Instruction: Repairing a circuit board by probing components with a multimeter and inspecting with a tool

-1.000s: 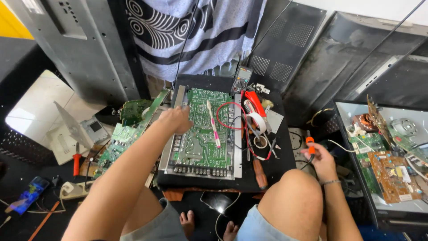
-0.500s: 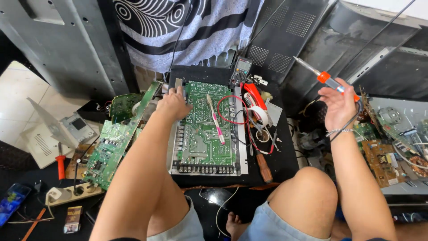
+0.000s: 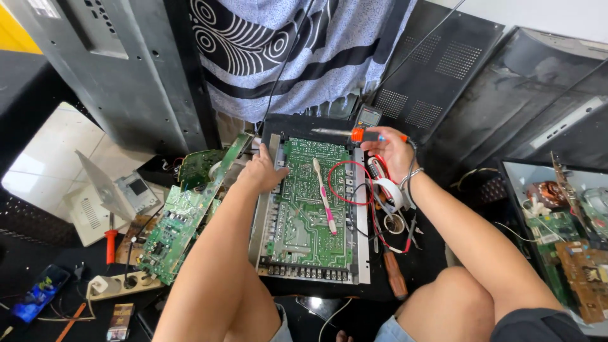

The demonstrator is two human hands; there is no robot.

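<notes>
A large green circuit board (image 3: 310, 209) in a grey metal frame lies flat in front of me. My left hand (image 3: 263, 171) rests on the frame's upper left edge. My right hand (image 3: 389, 152) holds an orange-handled soldering iron (image 3: 354, 133) level over the board's top right corner, its metal tip pointing left. A pink and white toothbrush (image 3: 325, 196) lies on the board. Red and black wires (image 3: 354, 190) loop across the board's right side, beside a roll of white tape (image 3: 386, 193).
Loose green boards (image 3: 180, 218) lean at the left, by a red-handled screwdriver (image 3: 110, 240) and a power strip (image 3: 117, 285). A brown-handled screwdriver (image 3: 396, 278) lies by my right knee. A tray of electronic parts (image 3: 570, 240) sits right. Grey panels (image 3: 126, 69) and patterned cloth (image 3: 304, 50) stand behind.
My right hand swung from the far right, where it picked the soldering iron up, in over the board's top right corner. My left hand stayed on the frame.
</notes>
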